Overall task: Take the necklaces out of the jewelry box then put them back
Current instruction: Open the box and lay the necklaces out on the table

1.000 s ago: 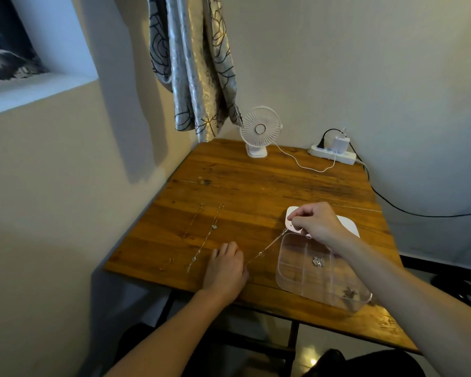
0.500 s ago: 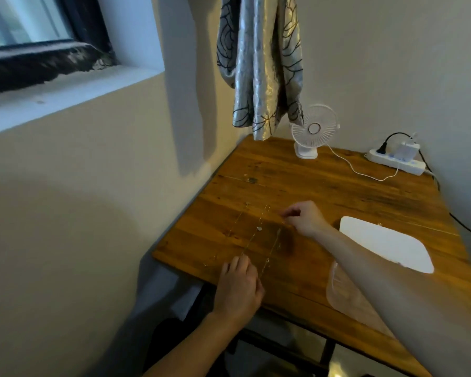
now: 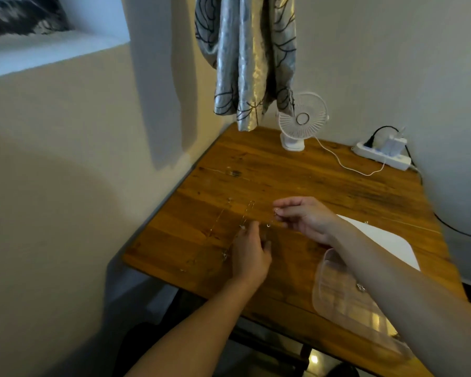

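Two thin necklaces lie stretched out on the wooden table [image 3: 324, 186], one at the left [image 3: 218, 221] and one beside it [image 3: 245, 215]. My right hand [image 3: 306, 219] hovers just above the table and pinches the top end of a third necklace [image 3: 269, 223], which hangs down toward my left hand [image 3: 250, 254]. My left hand rests on the table with relaxed fingers, and the chain runs between thumb and fingers. The clear jewelry box [image 3: 337, 297] stands at the front right, partly hidden by my right forearm, with a small piece of jewelry [image 3: 360, 287] in it. Its white lid [image 3: 386, 240] lies behind it.
A small white fan [image 3: 301, 121] stands at the table's back edge, its cable running to a white power strip [image 3: 382, 156] at the back right. A patterned curtain [image 3: 245, 58] hangs over the back left corner. The wall runs along the table's left edge.
My right hand carried the necklace from the box over to the left, beside the two laid-out chains. My left hand slid forward from the table's front edge. The view swung left.
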The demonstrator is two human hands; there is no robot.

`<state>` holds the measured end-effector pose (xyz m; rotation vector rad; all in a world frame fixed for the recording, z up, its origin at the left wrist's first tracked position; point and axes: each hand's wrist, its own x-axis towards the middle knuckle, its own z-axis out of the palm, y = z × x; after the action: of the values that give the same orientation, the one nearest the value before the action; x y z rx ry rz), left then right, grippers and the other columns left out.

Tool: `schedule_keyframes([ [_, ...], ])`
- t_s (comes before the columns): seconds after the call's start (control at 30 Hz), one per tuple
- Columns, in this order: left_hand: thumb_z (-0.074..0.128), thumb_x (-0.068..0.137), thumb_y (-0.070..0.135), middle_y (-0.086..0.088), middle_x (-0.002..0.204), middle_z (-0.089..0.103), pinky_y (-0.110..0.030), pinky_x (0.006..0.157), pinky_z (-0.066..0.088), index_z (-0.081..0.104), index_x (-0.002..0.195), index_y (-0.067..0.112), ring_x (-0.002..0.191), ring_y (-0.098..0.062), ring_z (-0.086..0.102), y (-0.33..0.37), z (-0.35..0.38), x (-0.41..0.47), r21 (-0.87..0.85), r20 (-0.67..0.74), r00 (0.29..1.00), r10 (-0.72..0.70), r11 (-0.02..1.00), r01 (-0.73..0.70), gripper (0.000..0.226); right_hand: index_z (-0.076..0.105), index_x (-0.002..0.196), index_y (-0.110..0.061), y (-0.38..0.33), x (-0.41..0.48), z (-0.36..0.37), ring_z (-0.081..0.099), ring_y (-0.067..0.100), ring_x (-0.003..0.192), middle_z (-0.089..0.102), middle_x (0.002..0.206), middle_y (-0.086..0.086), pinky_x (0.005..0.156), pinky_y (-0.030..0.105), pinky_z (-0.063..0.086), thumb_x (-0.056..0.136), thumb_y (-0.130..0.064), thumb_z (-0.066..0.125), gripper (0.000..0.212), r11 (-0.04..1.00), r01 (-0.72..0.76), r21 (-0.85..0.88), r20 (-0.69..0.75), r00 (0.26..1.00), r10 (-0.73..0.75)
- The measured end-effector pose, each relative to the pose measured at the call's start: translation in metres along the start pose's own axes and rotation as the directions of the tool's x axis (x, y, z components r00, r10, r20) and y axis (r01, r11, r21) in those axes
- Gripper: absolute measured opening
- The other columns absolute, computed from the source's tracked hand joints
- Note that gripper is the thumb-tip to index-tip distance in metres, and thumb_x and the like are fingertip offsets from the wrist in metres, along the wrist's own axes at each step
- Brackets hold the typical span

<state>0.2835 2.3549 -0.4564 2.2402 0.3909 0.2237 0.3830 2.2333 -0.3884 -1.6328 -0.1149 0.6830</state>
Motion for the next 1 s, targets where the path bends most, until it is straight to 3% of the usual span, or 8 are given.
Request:
schedule_keyframes([
  [0.13,0.056,0.092,0.017,0.004,0.105,0.059,-0.017,0.075,0.042,0.054,0.122,0.024,0.097,-0.010,0.057,-0.007,0.001,-0.013,-0.045,0.042,0.993,0.109,0.993,-0.108,0.030,0.070,0.102,-0.007,-0.004,-0.003,-0.013,0.066,0.018,0.081,0.071,0.086,0.008,0.068,0.030,0.052,0.085,0.005,0.062,0.022,0.995,0.042,0.087,-0.033,0.999,-0.040],
  [0.27,0.049,0.097,0.022,0.006,0.105,0.065,-0.022,0.079,0.051,0.056,0.124,0.021,0.093,-0.006,0.060,-0.018,-0.008,-0.036,-0.032,0.002,0.982,0.191,0.981,-0.191,0.028,0.070,0.100,-0.008,-0.004,0.002,-0.018,0.065,0.019,0.082,0.071,0.088,0.008,0.068,0.030,0.052,0.085,0.005,0.062,0.021,0.993,0.064,0.100,-0.100,0.994,-0.054],
  [0.4,0.051,0.096,0.022,0.004,0.108,0.067,-0.016,0.079,0.047,0.061,0.121,0.017,0.093,-0.005,0.062,-0.033,-0.019,-0.052,0.119,-0.063,0.949,0.309,0.946,-0.300,0.027,0.070,0.099,-0.012,0.004,0.012,-0.010,0.064,0.018,0.089,0.069,0.101,0.008,0.069,0.028,0.051,0.088,0.000,0.061,0.019,0.963,0.083,-0.256,-0.170,0.977,-0.130],
  [0.47,0.054,0.095,0.020,0.004,0.099,0.069,-0.016,0.070,0.047,0.065,0.116,0.017,0.082,-0.005,0.062,-0.038,-0.022,-0.055,0.197,-0.046,0.940,0.338,0.926,-0.323,0.024,0.070,0.101,-0.012,0.011,0.023,-0.001,0.061,0.013,0.088,0.067,0.105,0.004,0.071,0.023,0.049,0.089,-0.002,0.061,0.018,0.871,0.103,-0.481,-0.142,0.971,-0.194],
  [0.57,0.057,0.093,0.020,0.006,0.089,0.065,-0.018,0.060,0.047,0.068,0.105,0.020,0.073,-0.005,0.057,-0.043,-0.023,-0.056,0.299,-0.022,0.934,0.356,0.894,-0.333,0.017,0.070,0.106,-0.013,0.023,0.042,0.011,0.058,0.016,0.105,0.066,0.115,0.005,0.086,0.026,0.045,0.091,-0.005,0.060,0.020,0.719,0.092,-0.689,-0.127,0.961,-0.245],
  [0.7,0.047,0.097,0.023,0.004,0.101,0.060,-0.025,0.070,0.050,0.065,0.106,0.020,0.086,-0.008,0.055,-0.043,-0.022,-0.055,0.350,0.039,0.940,0.338,0.877,-0.329,0.020,0.069,0.111,-0.015,0.032,0.057,0.015,0.057,0.024,0.113,0.063,0.123,0.010,0.087,0.027,0.042,0.092,-0.007,0.058,0.023,0.575,0.091,-0.813,-0.106,0.948,-0.299],
  [0.83,0.059,0.090,0.024,0.006,0.089,0.060,-0.021,0.056,0.049,0.067,0.092,0.023,0.076,-0.006,0.055,-0.047,-0.024,-0.056,0.385,0.053,0.945,0.324,0.866,-0.318,0.009,0.066,0.116,-0.018,0.031,0.064,0.012,0.055,0.029,0.111,0.055,0.125,0.013,0.090,0.037,0.047,0.092,-0.018,0.060,0.025,0.452,0.063,-0.890,-0.099,0.940,-0.326],
  [1.0,0.050,0.092,0.029,0.006,0.098,0.056,-0.023,0.065,0.049,0.064,0.101,0.024,0.088,-0.008,0.052,-0.055,-0.025,-0.059,0.406,0.064,0.935,0.350,0.846,-0.344,0.017,0.065,0.116,-0.011,0.024,0.046,0.004,0.058,0.024,0.103,0.064,0.117,0.010,0.078,0.030,0.043,0.091,-0.022,0.064,0.027,0.538,0.091,-0.838,-0.139,0.918,-0.372],
])
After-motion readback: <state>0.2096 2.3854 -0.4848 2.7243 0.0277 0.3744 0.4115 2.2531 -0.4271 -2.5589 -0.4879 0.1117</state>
